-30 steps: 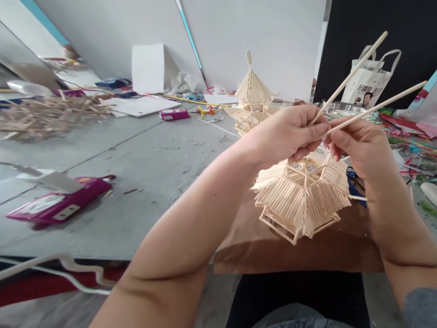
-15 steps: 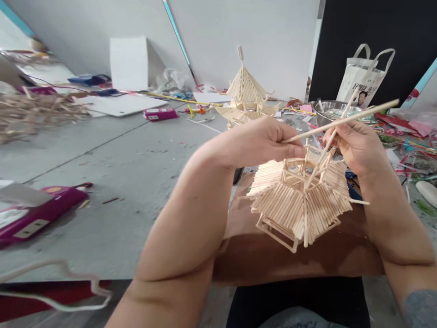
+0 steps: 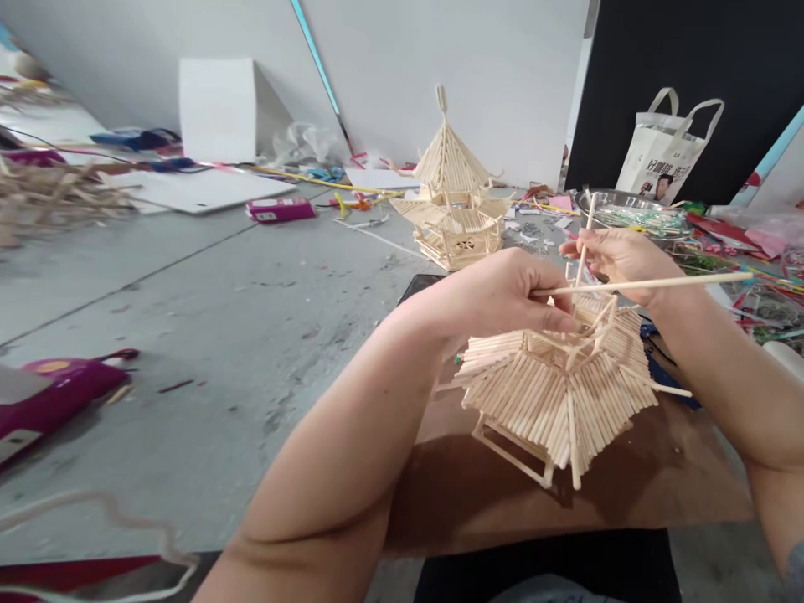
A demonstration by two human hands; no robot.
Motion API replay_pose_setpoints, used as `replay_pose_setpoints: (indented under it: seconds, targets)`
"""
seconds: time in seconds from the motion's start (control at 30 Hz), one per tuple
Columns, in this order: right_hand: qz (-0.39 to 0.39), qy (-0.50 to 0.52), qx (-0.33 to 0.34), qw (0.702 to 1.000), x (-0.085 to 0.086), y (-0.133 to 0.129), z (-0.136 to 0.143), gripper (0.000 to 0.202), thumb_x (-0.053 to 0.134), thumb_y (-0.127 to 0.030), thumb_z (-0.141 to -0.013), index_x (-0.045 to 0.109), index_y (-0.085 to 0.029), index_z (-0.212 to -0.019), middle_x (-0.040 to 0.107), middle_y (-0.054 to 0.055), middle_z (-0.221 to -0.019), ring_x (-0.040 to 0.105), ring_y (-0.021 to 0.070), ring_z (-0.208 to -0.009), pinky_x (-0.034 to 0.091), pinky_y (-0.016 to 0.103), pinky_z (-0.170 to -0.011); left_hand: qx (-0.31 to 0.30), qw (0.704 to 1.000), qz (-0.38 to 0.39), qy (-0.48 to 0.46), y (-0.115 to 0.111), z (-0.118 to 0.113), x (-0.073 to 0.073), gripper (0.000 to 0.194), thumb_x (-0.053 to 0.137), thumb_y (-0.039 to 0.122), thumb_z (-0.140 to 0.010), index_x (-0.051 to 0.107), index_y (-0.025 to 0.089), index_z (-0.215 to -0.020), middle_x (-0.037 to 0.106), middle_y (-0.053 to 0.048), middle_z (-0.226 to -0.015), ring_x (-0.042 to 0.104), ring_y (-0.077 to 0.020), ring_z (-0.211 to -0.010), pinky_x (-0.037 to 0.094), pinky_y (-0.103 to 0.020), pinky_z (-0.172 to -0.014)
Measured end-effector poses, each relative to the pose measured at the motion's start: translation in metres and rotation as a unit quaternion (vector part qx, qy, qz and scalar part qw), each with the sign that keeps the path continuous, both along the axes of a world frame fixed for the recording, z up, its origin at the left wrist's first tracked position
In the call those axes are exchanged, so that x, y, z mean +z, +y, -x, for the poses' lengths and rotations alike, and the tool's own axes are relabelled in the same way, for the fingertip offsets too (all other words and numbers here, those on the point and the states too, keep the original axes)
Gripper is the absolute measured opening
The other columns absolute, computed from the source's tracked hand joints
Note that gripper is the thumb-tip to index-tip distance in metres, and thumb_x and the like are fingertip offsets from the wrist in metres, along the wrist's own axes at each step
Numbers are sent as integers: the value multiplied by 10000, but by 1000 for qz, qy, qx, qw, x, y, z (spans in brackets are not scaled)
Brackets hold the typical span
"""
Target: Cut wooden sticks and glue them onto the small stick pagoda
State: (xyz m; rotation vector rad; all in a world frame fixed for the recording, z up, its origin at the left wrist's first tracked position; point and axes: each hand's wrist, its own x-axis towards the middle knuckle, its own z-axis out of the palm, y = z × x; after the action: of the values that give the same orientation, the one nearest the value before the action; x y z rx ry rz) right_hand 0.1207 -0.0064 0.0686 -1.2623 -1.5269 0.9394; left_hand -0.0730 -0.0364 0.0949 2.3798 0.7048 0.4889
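A stick-built pavilion model (image 3: 553,394) with a flared, many-sided roof stands in front of me, the top of its roof open. Over the left part of that opening, my left hand (image 3: 521,293) is closed on a long wooden stick (image 3: 684,281), which points right, almost level. Beyond it, my right hand (image 3: 621,258) pinches a thinner wooden stick (image 3: 589,222) that stands nearly upright over the opening. My left hand and its stick hide where the thin stick's lower end rests. My left fingertips are close to the roof's upper frame; contact is unclear.
The model sits on a brown board (image 3: 452,494). Behind it stands a taller stick pagoda (image 3: 449,159). A metal bowl (image 3: 628,201) and a white bag (image 3: 659,151) are at the back right, amid scraps. Left are purple devices (image 3: 280,209) and a pile of sticks (image 3: 56,197).
The thin stick in my right hand has gone from slanted to nearly upright. The long stick in my left hand has tipped down to nearly level. The model appears slightly lower in view.
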Motion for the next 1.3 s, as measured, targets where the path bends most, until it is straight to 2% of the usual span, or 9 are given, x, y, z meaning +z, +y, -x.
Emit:
replay_pose_setpoints:
  seconds: [0.17,0.27,0.37,0.53,0.8,1.03,1.17,1.3]
  targets:
    - [72,82,61,992,-6,-6,1,239,637,-423,-693,641,-184,-701,637,53,-795,580,183,-826,455,359,-731,-3,999,8,35,-1,2,3,144,622,291,-674,639,148,-680,550,50,-537,442,-42,-500,309,-169,-490]
    - [112,116,64,985,-4,-12,4,212,658,-389,-679,635,-179,-699,629,54,-760,588,187,-782,471,359,-698,-6,998,27,53,-1,3,3,188,620,333,-680,649,147,-685,563,40,-540,447,-49,-501,302,-174,-479]
    - [136,117,54,982,-2,-14,4,208,645,-377,-696,648,-172,-728,634,63,-809,588,187,-797,474,370,-717,-12,998,29,55,-1,4,3,215,620,355,-684,658,144,-693,557,36,-532,441,-50,-497,300,-176,-475]
    - [128,128,47,982,-2,-13,4,167,653,-355,-696,642,-189,-706,643,59,-922,579,178,-866,458,386,-784,-7,999,20,49,-3,7,3,208,617,346,-687,654,142,-695,558,38,-535,434,-48,-490,293,-175,-468]
    - [124,133,49,982,-3,-12,6,201,657,-380,-692,641,-180,-691,649,60,-862,582,164,-819,468,350,-754,-1,998,9,64,-4,7,5,225,615,355,-689,667,144,-748,543,40,-520,415,-48,-471,280,-176,-453]
    - [159,160,61,972,-2,-16,8,202,705,-373,-647,661,-176,-661,644,62,-742,573,156,-689,504,319,-633,-12,997,2,77,-4,7,5,190,601,330,-700,653,150,-732,538,44,-527,425,-49,-490,292,-169,-468]
    - [157,155,62,973,-5,-13,6,190,712,-359,-640,670,-174,-657,644,50,-757,582,140,-700,502,292,-658,-20,998,-13,54,-3,9,5,200,607,347,-699,636,151,-724,537,48,-538,416,-46,-493,298,-163,-477]
    - [160,131,67,976,-9,-10,3,206,702,-375,-639,675,-175,-684,645,38,-744,588,140,-697,496,284,-667,-19,999,-4,41,-2,12,6,219,604,348,-707,660,162,-807,575,37,-586,446,-51,-520,310,-161,-489]
